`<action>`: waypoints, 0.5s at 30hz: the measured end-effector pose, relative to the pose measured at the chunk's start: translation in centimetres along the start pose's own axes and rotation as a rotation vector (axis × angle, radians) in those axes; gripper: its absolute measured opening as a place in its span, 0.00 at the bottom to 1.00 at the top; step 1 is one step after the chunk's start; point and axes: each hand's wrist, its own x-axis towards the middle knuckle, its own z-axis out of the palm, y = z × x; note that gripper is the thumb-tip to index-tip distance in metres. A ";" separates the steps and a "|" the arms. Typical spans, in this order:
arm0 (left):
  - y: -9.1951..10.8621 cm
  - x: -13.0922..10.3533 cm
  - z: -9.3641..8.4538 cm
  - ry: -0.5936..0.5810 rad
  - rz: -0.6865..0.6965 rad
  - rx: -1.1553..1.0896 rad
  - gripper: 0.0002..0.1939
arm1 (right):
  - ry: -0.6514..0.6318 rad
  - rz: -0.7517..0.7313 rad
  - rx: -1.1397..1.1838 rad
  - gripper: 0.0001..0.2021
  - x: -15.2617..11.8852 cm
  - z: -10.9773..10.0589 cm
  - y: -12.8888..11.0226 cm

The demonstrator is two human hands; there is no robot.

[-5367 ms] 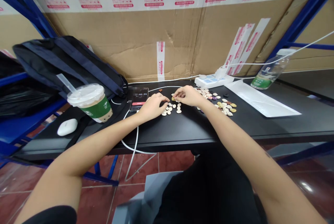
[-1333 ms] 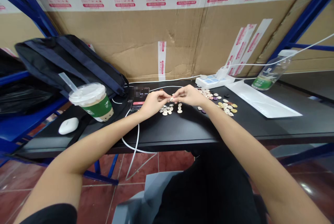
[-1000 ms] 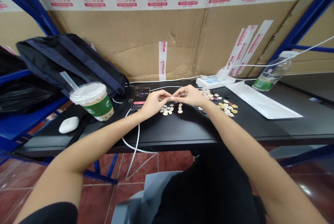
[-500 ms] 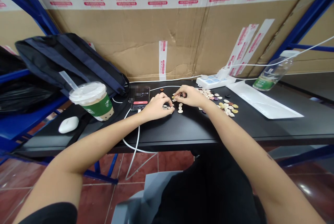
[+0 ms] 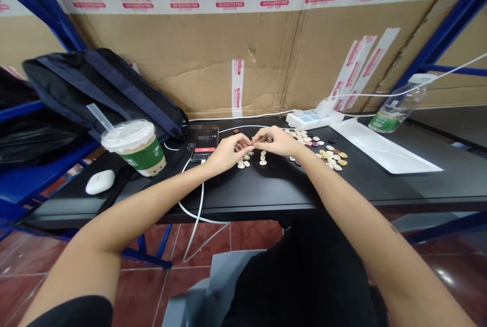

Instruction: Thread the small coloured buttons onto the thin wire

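Observation:
My left hand (image 5: 231,153) and my right hand (image 5: 272,141) meet at their fingertips above the black desk. Both are closed in a pinch, with a small pale button (image 5: 252,146) between them, mostly covered by the fingers. Beneath the left fingers lie several cream oval buttons (image 5: 244,164). A short column of pale buttons (image 5: 263,158) stands out just below the right fingertips. Behind and beside the right wrist spreads a loose heap of white, yellow, brown and purple buttons (image 5: 332,157), partly hidden by the forearm.
A phone (image 5: 205,144) on a white cable lies left of my left hand. Farther left are a lidded drink cup (image 5: 142,152), a white earbud case (image 5: 100,182) and a backpack (image 5: 110,93). Rightward are a power strip (image 5: 314,119), a white plastic bag (image 5: 384,146) and a bottle (image 5: 399,106).
My left hand has lifted off the cream buttons and moved up and right, uncovering them. Its fingertips now meet those of my right hand, which has barely shifted.

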 end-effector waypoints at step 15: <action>-0.7 0.0 0.0 0.011 0.036 0.131 0.11 | 0.090 0.076 -0.005 0.07 -0.1 0.0 0.1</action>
